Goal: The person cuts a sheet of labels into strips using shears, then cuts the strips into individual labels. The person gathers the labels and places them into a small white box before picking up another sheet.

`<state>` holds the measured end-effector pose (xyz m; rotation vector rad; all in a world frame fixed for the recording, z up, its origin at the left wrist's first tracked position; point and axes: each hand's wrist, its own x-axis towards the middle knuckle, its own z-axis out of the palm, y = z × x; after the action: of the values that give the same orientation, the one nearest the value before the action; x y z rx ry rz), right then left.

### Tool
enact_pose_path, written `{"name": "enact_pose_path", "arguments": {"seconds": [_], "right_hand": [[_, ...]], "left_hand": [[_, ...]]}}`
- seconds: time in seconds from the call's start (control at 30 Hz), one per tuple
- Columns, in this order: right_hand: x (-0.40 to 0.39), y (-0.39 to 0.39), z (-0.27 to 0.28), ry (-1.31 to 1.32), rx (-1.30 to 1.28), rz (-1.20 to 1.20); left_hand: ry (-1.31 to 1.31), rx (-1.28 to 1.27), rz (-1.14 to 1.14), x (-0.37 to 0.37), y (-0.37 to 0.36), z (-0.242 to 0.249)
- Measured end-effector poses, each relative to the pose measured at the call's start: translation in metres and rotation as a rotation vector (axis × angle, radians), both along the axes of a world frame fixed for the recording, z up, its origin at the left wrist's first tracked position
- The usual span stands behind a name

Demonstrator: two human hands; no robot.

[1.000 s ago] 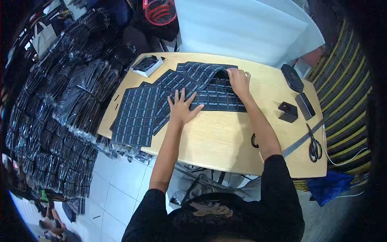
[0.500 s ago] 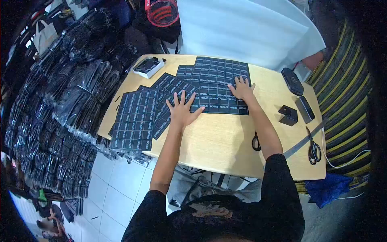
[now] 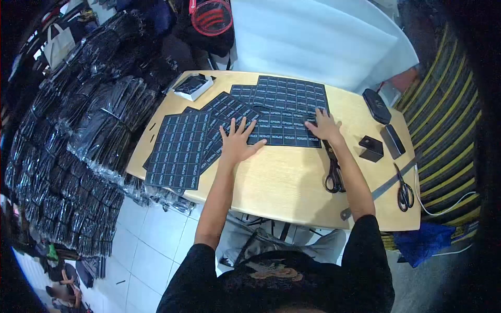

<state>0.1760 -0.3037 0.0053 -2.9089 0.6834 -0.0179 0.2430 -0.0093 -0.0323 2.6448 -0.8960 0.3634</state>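
Several dark sheets printed with rows of white EPSON labels overlap across the table. My left hand [image 3: 239,143] lies flat with fingers spread on the lower edge of the slanted middle sheet [image 3: 232,112]. On the right edge of the large right-hand sheet [image 3: 292,94] rests my right hand [image 3: 325,128], its fingers extended and nothing gripped. Farther left lies another label sheet [image 3: 175,154], untouched. Black-handled scissors [image 3: 332,180] lie beside my right forearm, which partly covers them.
A second pair of scissors [image 3: 404,194] and a metal ruler [image 3: 386,187] lie at the right. Nearby are a black bracket-like piece [image 3: 371,148], a dark block [image 3: 392,141] and a black case [image 3: 377,106]. An open white box [image 3: 193,87] stands at the back left. Plastic-wrapped bundles [image 3: 109,115] pile up beside the table.
My right hand has slid right and slightly toward me, baring more of the scissors. The large right sheet has shifted slightly, its top edge to the right. My left hand has barely moved.
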Motion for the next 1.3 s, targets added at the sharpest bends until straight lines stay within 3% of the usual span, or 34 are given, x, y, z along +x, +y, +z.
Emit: {"name": "enact_pose_path", "arguments": {"seconds": [0.27, 0.37, 0.47, 0.53, 0.63, 0.73, 0.93, 1.0, 1.07, 1.3], "right_hand": [[-0.070, 0.011, 0.014, -0.008, 0.030, -0.011], [-0.088, 0.014, 0.016, 0.121, 0.115, -0.030], [-0.123, 0.035, 0.025, -0.040, -0.037, -0.003], [-0.142, 0.040, 0.020, -0.073, -0.029, -0.019], [-0.157, 0.037, 0.014, -0.113, 0.051, -0.022], [-0.166, 0.047, 0.017, -0.118, 0.142, -0.023], [-0.175, 0.057, -0.006, -0.377, -0.029, 0.001], [-0.176, 0.056, -0.008, -0.380, -0.042, -0.037], [-0.179, 0.063, 0.005, -0.450, 0.101, -0.042], [-0.189, 0.072, 0.008, -0.505, 0.189, -0.105]], "left_hand": [[0.158, -0.103, -0.175, -0.003, 0.003, 0.017], [0.090, -0.183, -0.158, -0.012, 0.012, 0.022], [-0.131, -0.326, 0.158, -0.018, 0.034, 0.019], [-0.063, -0.324, 0.376, -0.033, 0.059, 0.026], [0.009, -0.244, 0.526, -0.039, 0.100, 0.020], [0.000, -0.183, 0.553, -0.055, 0.122, 0.023], [0.121, 0.039, 0.651, -0.059, 0.129, 0.012], [0.117, 0.001, 0.621, -0.058, 0.124, 0.010], [0.187, -0.080, 0.584, -0.060, 0.118, 0.010], [0.147, -0.026, 0.644, -0.061, 0.113, 0.007]]}}
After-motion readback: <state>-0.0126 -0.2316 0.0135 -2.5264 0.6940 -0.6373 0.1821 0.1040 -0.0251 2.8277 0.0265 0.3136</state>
